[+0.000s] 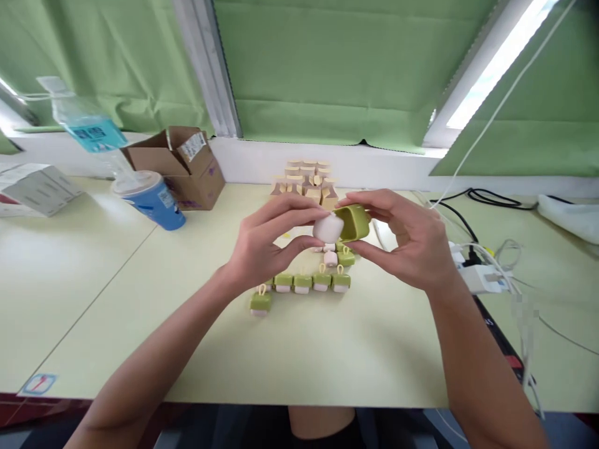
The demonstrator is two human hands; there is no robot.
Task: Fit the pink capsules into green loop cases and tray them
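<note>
My left hand (262, 240) pinches a small pale, rounded block (328, 229) between thumb and fingers. Held by its edges in my right hand (414, 240) is a hollow olive-green cover (357, 222), its open side turned left towards the block. The two pieces are side by side above the table; whether they touch, I cannot tell. Below them stands a row of pale blocks wearing green covers with cream loops (302, 282). One more covered block (260, 303) sits nearer to me on the left. A bare pale block (330, 259) lies behind the row.
Several small tan boxes (306, 181) stand at the back by the wall. Left of them are an open cardboard carton (201, 181) and a blue cup (161, 202) with a tilted bottle (84, 118) above it. White chargers (482, 279) and cables crowd the right.
</note>
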